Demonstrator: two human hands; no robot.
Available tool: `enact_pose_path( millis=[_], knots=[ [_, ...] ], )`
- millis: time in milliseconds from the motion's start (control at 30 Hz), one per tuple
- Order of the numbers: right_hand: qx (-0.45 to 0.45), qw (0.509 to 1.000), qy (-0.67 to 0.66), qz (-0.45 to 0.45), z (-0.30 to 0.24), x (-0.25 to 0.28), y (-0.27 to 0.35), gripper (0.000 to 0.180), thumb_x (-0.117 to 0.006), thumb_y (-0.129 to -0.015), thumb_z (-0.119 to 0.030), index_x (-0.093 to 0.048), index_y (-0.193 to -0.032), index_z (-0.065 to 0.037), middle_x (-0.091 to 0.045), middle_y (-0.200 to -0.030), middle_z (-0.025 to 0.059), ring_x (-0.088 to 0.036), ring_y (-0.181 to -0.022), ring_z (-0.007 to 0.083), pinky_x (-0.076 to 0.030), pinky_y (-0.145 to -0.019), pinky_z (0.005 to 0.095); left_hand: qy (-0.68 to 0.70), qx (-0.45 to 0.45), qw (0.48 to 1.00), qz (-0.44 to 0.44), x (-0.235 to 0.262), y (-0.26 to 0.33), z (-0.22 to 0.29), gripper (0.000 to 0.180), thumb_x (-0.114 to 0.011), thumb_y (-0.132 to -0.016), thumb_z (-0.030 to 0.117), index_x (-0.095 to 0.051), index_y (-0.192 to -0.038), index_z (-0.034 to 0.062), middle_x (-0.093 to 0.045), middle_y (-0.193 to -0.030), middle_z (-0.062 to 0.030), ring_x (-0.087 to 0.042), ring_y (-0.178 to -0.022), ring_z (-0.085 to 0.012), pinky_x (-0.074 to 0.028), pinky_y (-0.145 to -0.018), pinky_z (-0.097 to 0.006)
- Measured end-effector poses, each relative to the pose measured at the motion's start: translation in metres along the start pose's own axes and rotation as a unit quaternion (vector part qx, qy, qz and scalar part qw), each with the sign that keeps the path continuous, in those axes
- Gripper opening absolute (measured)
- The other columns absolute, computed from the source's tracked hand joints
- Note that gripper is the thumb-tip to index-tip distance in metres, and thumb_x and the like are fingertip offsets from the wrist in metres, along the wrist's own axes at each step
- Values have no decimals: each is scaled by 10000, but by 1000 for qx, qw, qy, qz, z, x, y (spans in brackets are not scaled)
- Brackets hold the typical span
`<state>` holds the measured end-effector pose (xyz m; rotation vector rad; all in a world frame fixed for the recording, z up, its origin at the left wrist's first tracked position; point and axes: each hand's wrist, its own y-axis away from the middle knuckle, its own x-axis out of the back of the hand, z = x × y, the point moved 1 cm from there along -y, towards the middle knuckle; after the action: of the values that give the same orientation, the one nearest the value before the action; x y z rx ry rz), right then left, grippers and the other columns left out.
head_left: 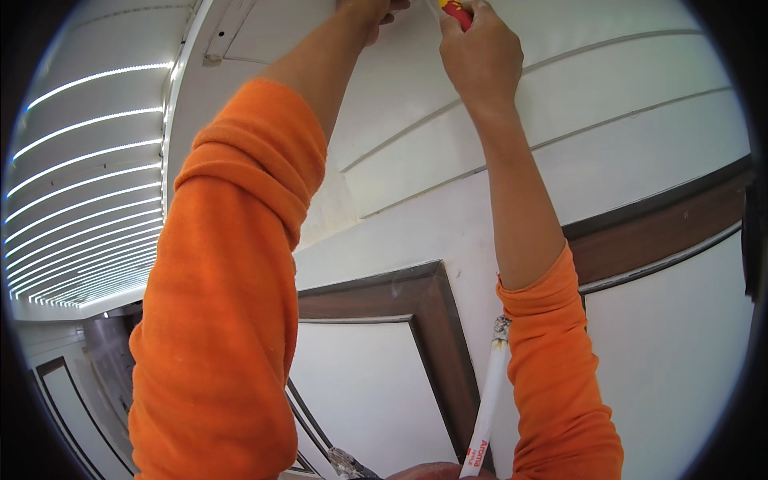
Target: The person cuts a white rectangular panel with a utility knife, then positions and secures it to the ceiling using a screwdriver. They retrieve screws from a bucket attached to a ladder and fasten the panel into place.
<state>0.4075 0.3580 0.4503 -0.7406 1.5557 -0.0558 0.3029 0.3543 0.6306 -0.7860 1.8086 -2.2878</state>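
Observation:
Both my arms, in orange sleeves, reach up to a white panelled surface overhead. My right hand (484,56) is closed around the red and yellow handle (457,13) of a tool; the tool's working end runs out past the top edge. To its left, my left hand (372,16) is cut off by the upper edge. Its visible fingers are bent, and whatever they hold or press is out of sight. The overhead white panel (416,88) lies right behind both hands.
Bright light strips (88,152) line the ceiling at left. Below stand white wall panels with brown wooden frames (448,352); another brown trim (664,212) is at right. A cigarette (492,392) with an ashy tip rises from the lower edge, beside my right sleeve.

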Motion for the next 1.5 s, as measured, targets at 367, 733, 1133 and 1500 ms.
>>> enact_pose_path(
  millis=[367, 733, 1133, 1500],
  knots=[
    [-442, 686, -479, -323, 20, -3, -15, 257, -629, -972, -181, -661, -1199, -63, -675, -854, 139, -696, -680, 264, -554, -553, 390, 58, -67, 996, 15, -6, 12, 2, 457, -674, -992, 424, -732, -1198, 19, -754, -1191, -108, -695, -1090, -212, -516, -860, -395],
    [-518, 606, -524, -299, 10, 2, -24, 330, -643, -978, -291, -701, -1058, 23, -647, -891, 35, -501, -614, 94, -412, -490, 244, -13, -42, 998, 44, 0, 9, 6, 455, -665, -975, 463, -776, -1047, 27, -779, -1047, -89, -707, -948, -227, -534, -759, -383],
    [-178, 968, -91, -150, -9, 1, 9, 364, -659, -978, -291, -653, -1197, -1, -675, -1045, 130, -732, -825, 304, -590, -711, 429, -560, -92, 812, 135, 1, 79, 68, 191, -674, -976, 296, -768, -1042, 142, -775, -953, -56, -721, -976, -197, -506, -929, -387],
    [-125, 984, -98, -84, -8, 4, 2, 283, -720, -901, -144, -645, -1145, -21, -700, -1003, 147, -746, -818, 322, -606, -683, 415, -754, -501, 395, 153, 58, 70, 15, 487, -535, -1005, 301, -534, -1487, 239, -359, -1648, -20, -225, -1558, -295, -132, -1265, -618]
  ],
)
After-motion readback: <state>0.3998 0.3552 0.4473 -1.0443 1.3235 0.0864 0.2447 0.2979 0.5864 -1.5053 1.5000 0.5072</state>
